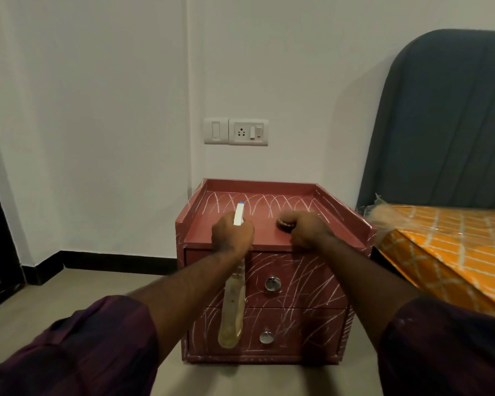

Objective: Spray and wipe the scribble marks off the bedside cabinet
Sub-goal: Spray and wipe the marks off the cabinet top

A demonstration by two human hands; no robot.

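1. The cabinet [200, 232] was pictured against the wall, left of the bed [440, 247]. White scribbles [269, 204] were seen across the far half of its top and over both drawer fronts.
2. The bottle [231, 315] was gripped at the neck by the left hand [232, 234], fingers curled round it. The nozzle was aimed far across the top, and the body hung in front of the upper drawer [297, 278].
3. A small dark wad [284, 224] was clutched in the curled fingers of the right hand [306, 230] and rested on the top, right of the nozzle. Whether it was cloth or scrubber could not be told.
4. Spraying the top was judged to be the step in hand, with the drawer fronts left to be treated.
5. The nozzle would best be kept low and pointed at the far arcs, so that mist is kept off the socket [242, 132] above.
6. The wad would best be held clear of the spray, then pressed flat and drawn in overlapping strokes from the far rim to the near edge. Liquid could be expected to pool along the raised rim.
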